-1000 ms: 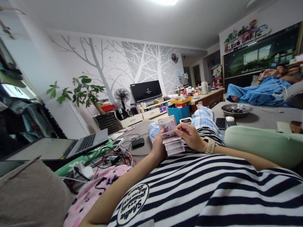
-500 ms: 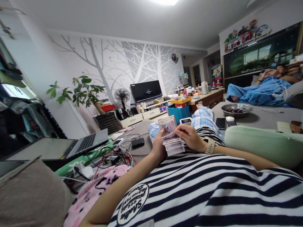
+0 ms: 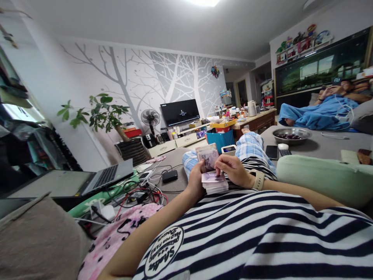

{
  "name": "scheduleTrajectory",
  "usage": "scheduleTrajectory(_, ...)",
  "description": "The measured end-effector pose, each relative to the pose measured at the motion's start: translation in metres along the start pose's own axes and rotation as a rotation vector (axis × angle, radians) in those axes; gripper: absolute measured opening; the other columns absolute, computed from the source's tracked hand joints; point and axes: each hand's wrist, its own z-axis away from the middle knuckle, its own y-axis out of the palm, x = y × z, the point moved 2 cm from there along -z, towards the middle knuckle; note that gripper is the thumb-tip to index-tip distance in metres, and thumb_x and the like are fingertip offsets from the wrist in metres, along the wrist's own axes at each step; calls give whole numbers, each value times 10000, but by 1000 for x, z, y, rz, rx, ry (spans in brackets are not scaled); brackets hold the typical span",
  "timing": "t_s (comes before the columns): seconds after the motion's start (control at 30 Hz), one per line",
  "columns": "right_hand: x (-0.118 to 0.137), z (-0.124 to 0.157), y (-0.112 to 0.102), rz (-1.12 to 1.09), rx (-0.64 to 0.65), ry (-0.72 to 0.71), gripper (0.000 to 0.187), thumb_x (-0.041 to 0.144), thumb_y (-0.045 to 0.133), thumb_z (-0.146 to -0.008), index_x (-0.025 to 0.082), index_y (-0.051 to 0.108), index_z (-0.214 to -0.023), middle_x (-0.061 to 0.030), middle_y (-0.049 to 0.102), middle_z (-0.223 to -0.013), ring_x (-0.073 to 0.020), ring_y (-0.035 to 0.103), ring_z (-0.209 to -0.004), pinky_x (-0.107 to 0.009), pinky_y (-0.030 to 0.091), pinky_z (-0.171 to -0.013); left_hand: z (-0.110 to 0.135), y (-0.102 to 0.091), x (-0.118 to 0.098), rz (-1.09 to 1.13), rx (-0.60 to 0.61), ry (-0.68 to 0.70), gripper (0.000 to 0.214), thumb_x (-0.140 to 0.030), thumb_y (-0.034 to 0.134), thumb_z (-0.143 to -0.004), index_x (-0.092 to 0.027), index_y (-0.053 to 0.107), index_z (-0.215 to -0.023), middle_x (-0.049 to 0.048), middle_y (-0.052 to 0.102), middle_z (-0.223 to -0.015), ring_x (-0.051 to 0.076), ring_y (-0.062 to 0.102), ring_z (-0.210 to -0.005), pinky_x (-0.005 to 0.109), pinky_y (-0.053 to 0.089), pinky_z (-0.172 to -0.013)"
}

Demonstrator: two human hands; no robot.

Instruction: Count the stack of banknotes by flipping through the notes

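A purple-toned stack of banknotes point(image 3: 209, 158) is in my left hand point(image 3: 196, 179), which is closed round its left edge with the thumb on top. The upper part of the stack stands up; the lower ends of several notes point(image 3: 215, 186) fan down towards my striped shirt. My right hand point(image 3: 234, 170), wearing a pale watch strap, has its fingers curled in, thumb and fingertips pressed at the right edge of the notes where they fold over. The fingertips partly hide that edge. Both hands are above my lap.
To the left are a laptop point(image 3: 109, 175), tangled cables and a black box point(image 3: 169, 176). A green cushion point(image 3: 317, 179), a phone point(image 3: 272, 152) and a metal bowl point(image 3: 291, 136) of dark round fruit lie right. Another person under a blue blanket point(image 3: 320, 112) holds a phone.
My right fingers have shifted slightly down at the notes, and more of the upper stack's face shows. The lower ends now lie closer together. My left hand has barely moved.
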Motion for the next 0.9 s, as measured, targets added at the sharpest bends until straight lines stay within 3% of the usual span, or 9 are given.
scheduleTrajectory(0.13, -2, 0, 0, 19, -24, 52, 272, 386, 532, -889, 182, 564, -713, 7, 579, -608, -120, 534, -547, -241, 418, -539, 1, 1, 2, -30, 35, 3, 205, -277, 618, -727, -107, 681, -822, 51, 715, -724, 211, 675, -771, 299, 508, -749)
scheduleTrajectory(0.33, -21, -5, -4, 143, -277, 164, 300, 418, 606, -816, 188, 508, -650, 31, 477, -579, -112, 422, -540, -241, 340, -505, 0, 2, 7, 10, 110, -18, 245, -268, 593, -743, -100, 676, -901, 71, 729, -786, 214, 684, -757, 317, 521, -750)
scheduleTrajectory(0.5, -34, -8, -5, 111, -275, 248, 324, 455, 609, -792, 189, 489, -652, 40, 456, -582, -111, 402, -542, -246, 328, -510, -1, 1, 8, -9, 107, -11, 243, -252, 612, -728, -104, 678, -908, 73, 736, -807, 195, 674, -685, 307, 522, -707)
scheduleTrajectory(0.9, -33, -7, -5, 135, -267, 216, 320, 428, 593, -806, 189, 488, -621, 43, 456, -554, -109, 404, -525, -248, 318, -504, -5, -3, 11, -21, 113, -21, 272, -248, 632, -700, -93, 672, -919, 83, 736, -809, 195, 667, -665, 317, 518, -686)
